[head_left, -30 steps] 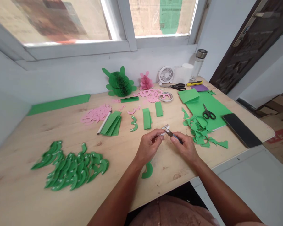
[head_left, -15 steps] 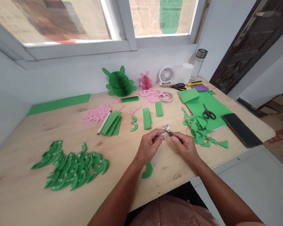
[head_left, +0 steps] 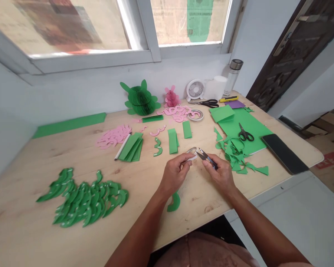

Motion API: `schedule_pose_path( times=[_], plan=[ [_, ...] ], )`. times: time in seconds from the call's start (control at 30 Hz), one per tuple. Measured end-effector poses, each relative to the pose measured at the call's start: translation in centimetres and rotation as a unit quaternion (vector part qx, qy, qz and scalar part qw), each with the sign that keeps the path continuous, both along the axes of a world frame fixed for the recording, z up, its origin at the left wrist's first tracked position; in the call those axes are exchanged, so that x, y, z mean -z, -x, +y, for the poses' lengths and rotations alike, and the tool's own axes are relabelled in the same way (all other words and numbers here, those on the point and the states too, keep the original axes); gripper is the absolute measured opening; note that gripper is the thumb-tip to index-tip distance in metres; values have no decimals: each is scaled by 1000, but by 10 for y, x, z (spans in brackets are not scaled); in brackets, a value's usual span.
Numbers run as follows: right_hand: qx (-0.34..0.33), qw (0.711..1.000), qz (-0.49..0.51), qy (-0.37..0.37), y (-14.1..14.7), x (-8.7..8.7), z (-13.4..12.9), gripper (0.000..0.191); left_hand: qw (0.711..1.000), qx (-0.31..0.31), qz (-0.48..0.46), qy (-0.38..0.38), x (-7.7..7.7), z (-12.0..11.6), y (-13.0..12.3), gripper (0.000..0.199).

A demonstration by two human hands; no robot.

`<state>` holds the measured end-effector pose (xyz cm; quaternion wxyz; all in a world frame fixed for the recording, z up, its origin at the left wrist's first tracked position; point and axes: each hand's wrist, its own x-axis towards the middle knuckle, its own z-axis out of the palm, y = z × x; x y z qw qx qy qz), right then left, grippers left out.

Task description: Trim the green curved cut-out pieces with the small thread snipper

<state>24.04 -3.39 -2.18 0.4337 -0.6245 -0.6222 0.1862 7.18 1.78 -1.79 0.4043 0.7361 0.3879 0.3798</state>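
Observation:
Pinched in my left hand (head_left: 176,171) is a small roll of tape (head_left: 194,152), whose ring and white tape show past my fingertips. My right hand (head_left: 220,172) is closed round thread snips (head_left: 208,159). Their blade tips are apart and point at the tape, with a small gap between. A curved green paper piece (head_left: 174,203) lies on the table beside my left wrist, partly hidden by it. Beyond my hands are folded green papers (head_left: 173,141) and a wavy green cutout with white strips (head_left: 157,147).
Stacked green cutouts (head_left: 91,202) cover the left front. Green scraps (head_left: 235,157), scissors (head_left: 245,134) and a phone (head_left: 284,152) lie at right. Pink cutouts (head_left: 114,136), honeycomb paper figures (head_left: 141,99), another tape roll (head_left: 195,115), a fan (head_left: 195,89) and a bottle (head_left: 233,78) are toward the wall.
The snips have drawn back to the right from the tape, and their blades now show apart. My left hand still holds the tape roll, its ring now more visible.

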Motion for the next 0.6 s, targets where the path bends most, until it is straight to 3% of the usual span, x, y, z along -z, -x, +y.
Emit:
schedule_pose_path(
  times=[0.33, 0.5, 0.6],
  plan=[
    [9, 996, -80, -47, 3, 7, 0, 28, 962, 82, 200, -168, 7, 0, -2, 33],
    [17, 993, -103, -58, 3, 10, 1, 28, 962, 111, 201, -150, 10, 0, -2, 33],
    [23, 991, -114, -59, 3, 10, 1, 27, 980, 80, 143, -115, 8, 1, -1, 30]
  ],
)
